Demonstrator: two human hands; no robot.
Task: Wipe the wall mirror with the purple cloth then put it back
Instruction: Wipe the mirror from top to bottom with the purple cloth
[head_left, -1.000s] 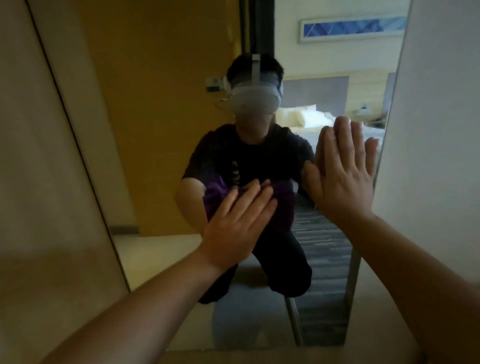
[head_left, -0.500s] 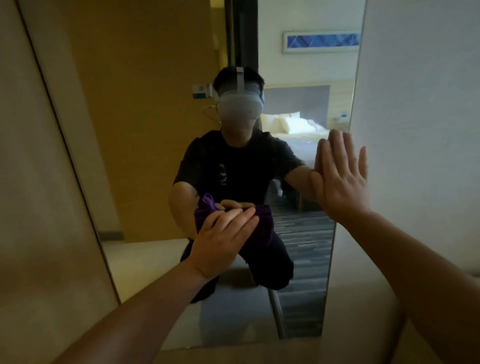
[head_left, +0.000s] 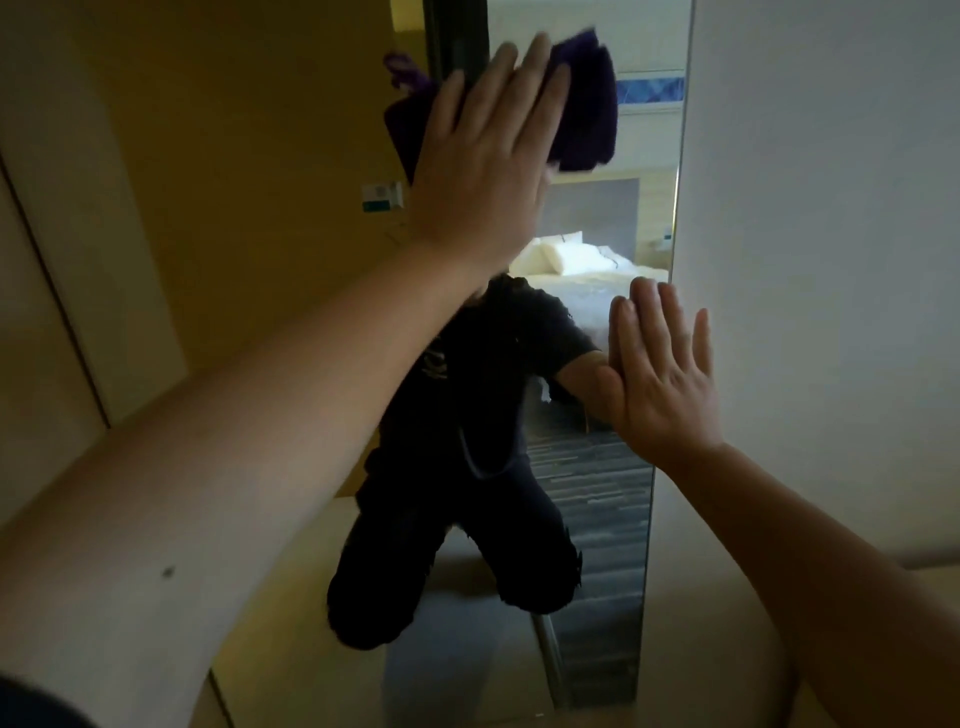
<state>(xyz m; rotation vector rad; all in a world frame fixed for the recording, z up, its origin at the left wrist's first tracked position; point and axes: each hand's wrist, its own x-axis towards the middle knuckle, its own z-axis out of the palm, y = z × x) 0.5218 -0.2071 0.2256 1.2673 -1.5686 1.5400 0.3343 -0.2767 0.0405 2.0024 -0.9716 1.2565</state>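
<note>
At the far left stands a plain beige wall panel (head_left: 62, 260) with a dark vertical seam. Beside it begins the wall mirror (head_left: 597, 493), a tall glass pane that reflects a yellow door, a kneeling person in dark clothes and a made bed with white pillows.

The left hand (head_left: 483, 161) is raised to the upper part of the mirror. Its fingers (head_left: 530, 67) are straight and held close together, pressing flat against the purple cloth (head_left: 587, 104). The cloth lies between the palm and the glass, high on the mirror; its folded edge shows to the right of the fingers, and a further part shows at the left of the hand. The hand and cloth are slightly blurred.

The right hand (head_left: 660, 374) is lower, at the right edge of the mirror. Its palm lies flat on the surface, fingers (head_left: 649, 312) straight and slightly spread, holding nothing.

At the far right is a pale wall (head_left: 831, 208).
</note>
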